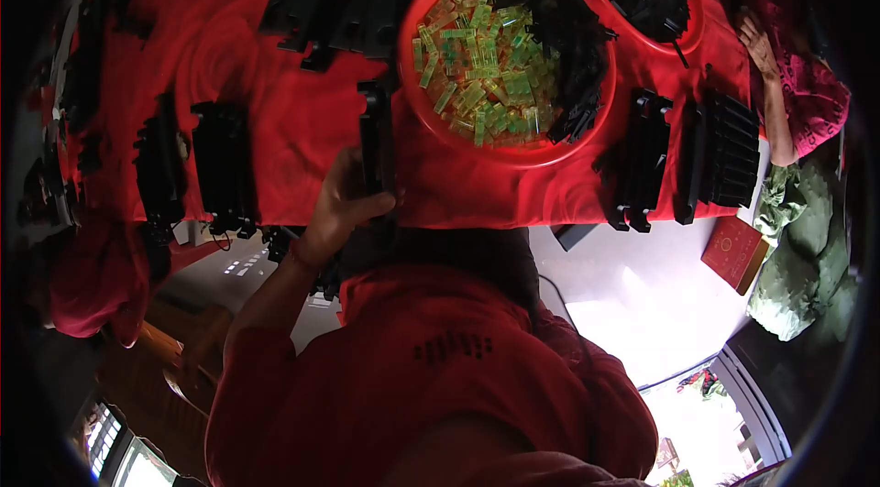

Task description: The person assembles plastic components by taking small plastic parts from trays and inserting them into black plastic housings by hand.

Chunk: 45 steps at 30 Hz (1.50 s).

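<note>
Black bar (374, 143) in your left hand (346, 198), basin (598, 134) just to its right

Your left hand is closed around the near end of the slim black bar, thumb across on the right. The bar sits over the near part of the red-covered surface (302, 134), its long axis running away from your chest; whether it touches the surface you cannot tell. The red basin's rim lies just right of the bar, apart from it in this view. Inside, clear yellow-green vial-like pieces (477, 56) fill the left side and black parts (573, 56) the right, so the yellow-green ones lie nearer your left hand. Your right hand is out of view; its state can't be told.
</note>
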Motion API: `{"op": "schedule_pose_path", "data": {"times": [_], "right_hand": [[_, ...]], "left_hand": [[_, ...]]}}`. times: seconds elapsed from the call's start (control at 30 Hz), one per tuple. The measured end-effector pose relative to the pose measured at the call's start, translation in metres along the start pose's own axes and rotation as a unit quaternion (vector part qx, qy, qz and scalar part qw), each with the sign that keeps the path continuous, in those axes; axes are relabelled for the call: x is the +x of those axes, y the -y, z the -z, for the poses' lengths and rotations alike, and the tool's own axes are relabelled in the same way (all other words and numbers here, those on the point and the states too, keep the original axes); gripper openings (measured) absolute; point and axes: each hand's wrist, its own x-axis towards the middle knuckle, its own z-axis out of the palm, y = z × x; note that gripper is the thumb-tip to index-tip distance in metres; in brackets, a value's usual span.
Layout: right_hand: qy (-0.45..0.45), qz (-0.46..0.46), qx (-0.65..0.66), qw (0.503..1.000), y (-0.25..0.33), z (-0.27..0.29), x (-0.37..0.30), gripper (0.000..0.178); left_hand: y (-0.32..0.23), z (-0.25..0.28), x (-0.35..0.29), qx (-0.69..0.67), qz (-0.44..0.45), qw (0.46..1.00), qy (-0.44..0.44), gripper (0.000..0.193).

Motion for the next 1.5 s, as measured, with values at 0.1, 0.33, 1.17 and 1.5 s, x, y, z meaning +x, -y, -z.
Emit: {"op": "schedule_pose_path", "data": {"times": [0.1, 0.33, 1.17, 1.5], "right_hand": [[0.003, 0.001, 0.005, 1.000, 0.000, -0.002, 0.003, 0.020], [0.010, 0.008, 0.012, 1.000, 0.014, -0.003, 0.020, 0.020], [0.024, 0.016, 0.055, 0.998, 0.087, 0.039, 0.060, 0.021], [0.018, 0.030, 0.061, 0.998, 0.003, -0.016, 0.012, 0.022]], "left_hand": [[0.006, 0.004, 0.001, 0.010, -0.004, 1.000, -0.005, 0.050], [0.003, 0.003, -0.001, 0.002, 0.003, 1.000, -0.016, 0.054], [0.007, 0.002, -0.021, 0.268, 0.113, 0.956, -0.032, 0.071], [0.021, -0.009, -0.013, 0.126, -0.056, 0.988, -0.064, 0.053]]}}
